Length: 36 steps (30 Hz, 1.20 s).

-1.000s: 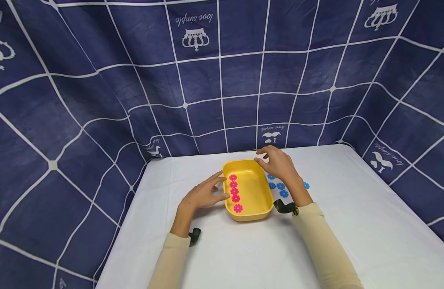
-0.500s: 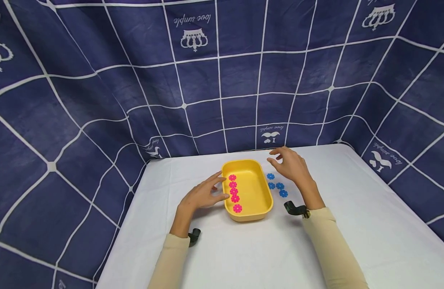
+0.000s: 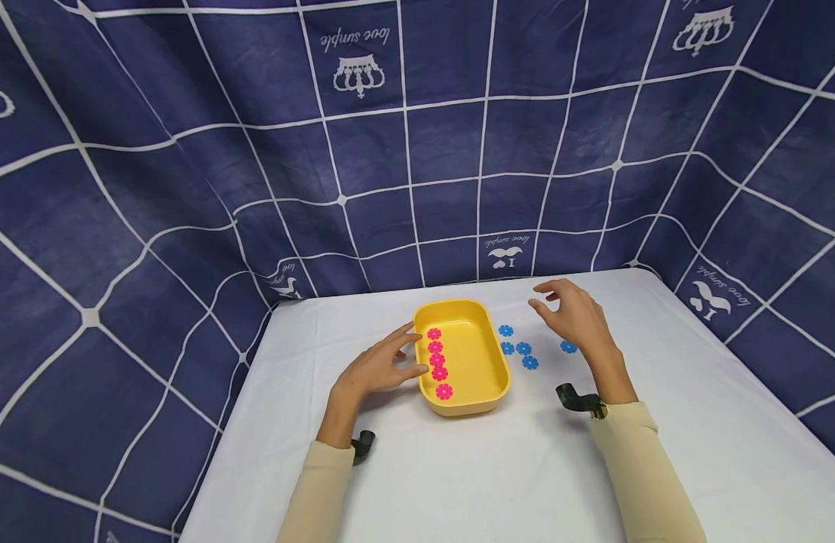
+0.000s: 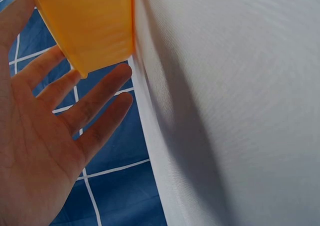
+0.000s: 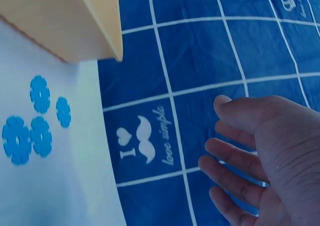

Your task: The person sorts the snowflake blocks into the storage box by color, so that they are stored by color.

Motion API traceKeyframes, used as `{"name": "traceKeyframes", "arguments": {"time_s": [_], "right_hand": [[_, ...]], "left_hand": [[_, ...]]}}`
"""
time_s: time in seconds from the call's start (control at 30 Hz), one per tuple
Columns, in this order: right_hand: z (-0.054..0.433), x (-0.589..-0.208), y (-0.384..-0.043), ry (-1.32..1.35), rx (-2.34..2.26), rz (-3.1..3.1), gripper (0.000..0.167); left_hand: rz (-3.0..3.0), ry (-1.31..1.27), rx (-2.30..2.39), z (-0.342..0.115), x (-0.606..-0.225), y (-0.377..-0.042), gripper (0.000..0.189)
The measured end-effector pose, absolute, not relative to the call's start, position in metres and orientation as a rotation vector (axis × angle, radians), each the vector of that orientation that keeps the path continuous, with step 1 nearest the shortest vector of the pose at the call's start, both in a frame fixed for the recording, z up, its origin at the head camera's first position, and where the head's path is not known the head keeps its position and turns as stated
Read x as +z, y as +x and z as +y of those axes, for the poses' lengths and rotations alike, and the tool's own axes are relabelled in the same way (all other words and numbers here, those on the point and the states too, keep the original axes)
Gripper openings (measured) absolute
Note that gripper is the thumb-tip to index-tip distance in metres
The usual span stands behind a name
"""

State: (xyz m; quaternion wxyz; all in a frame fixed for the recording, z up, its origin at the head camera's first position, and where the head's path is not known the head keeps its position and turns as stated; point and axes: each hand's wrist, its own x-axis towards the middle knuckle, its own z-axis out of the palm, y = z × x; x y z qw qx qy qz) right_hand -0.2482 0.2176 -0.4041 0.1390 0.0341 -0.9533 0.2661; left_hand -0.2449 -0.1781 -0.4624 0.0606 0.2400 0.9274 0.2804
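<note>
A yellow rectangular tub (image 3: 466,411) stands on the white cloth. Pink flower-shaped discs (image 3: 440,373) form a column along the left side of its floor. My left hand (image 3: 372,367) is at the tub's left rim, its fingers spread and mostly straight; in the left wrist view its fingertips lie along the tub's outer wall (image 4: 90,30). Right of the tub, several blue flower-shaped discs (image 3: 523,348) lie in a loose group, with one more blue disc (image 3: 569,347) farther right, beneath my right hand. That right hand (image 3: 580,317) hovers with loosely bent fingers and holds nothing.
A white cloth (image 3: 512,475) covers the table. Dark blue curtains (image 3: 444,151) with a white grid hang behind it and on both sides. Each wrist carries a black camera mount (image 3: 576,398).
The right hand has drawn away from the tub's far right corner and moved right, past the group of blue discs. The left hand has stayed at the tub's left rim.
</note>
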Motion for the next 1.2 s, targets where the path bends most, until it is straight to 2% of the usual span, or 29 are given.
{"name": "traceKeyframes", "arguments": {"time_s": [0.6,1.2], "right_hand": [[0.262,-0.409,-0.227,0.017,0.779,-2.711,0.042],[0.272,-0.446,-0.226,-0.062,0.849,-2.781,0.046]], "left_hand": [[2.807,0.719,0.862,-0.178,-0.465,-0.246,0.075],[2.789,0.707,0.873,-0.178,-0.464,-0.246,0.078]]}}
